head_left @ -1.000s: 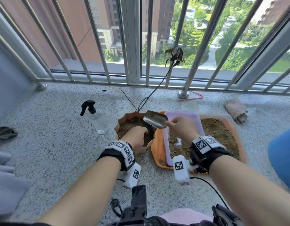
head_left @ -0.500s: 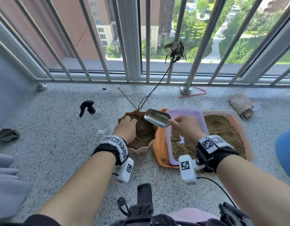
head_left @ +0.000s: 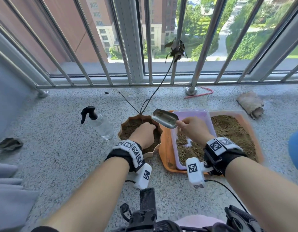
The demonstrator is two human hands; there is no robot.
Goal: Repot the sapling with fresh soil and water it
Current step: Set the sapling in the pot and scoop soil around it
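The sapling (head_left: 155,91) stands in the scalloped brown pot (head_left: 124,129) on the balcony floor, its thin stem leaning toward the railing with a few withered leaves at the top. The left hand (head_left: 144,134) is down in the pot, pressing the soil near the stem base; whether its fingers are curled I cannot tell. The right hand (head_left: 192,129) pinches the handle of a metal scoop (head_left: 165,118), held over the pot's edge and looking almost empty.

My worry is the stem: it looks spindly, and a hard push beside it could snap or tip it. The scoop hangs close to it too. The spray bottle (head_left: 98,124) stands just beside the pot, where an elbow might knock it.
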